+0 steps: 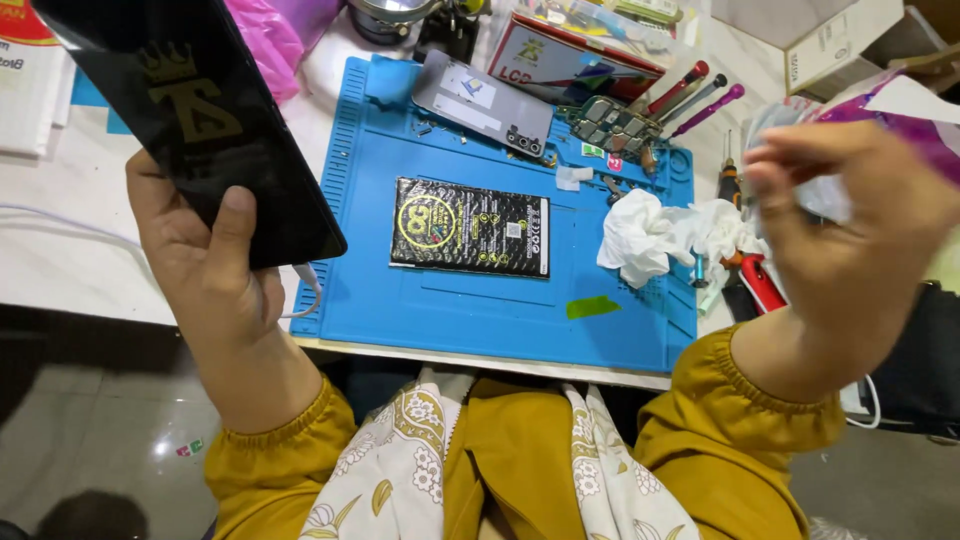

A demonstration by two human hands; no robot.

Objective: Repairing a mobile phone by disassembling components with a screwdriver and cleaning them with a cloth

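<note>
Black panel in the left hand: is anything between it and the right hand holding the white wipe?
Nothing visible. The left hand holds the black panel up at the left; the right hand pinches the white wipe at the right. Only open air lies between them, with the blue mat and battery below.

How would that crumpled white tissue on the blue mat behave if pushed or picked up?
The crumpled white tissue looks soft and floppy, with loose irregular folds, so it would likely squash rather than hold its shape. It seems very light for its bulk, so a push would probably drag it across the blue mat. Rolling seems unlikely.
</note>
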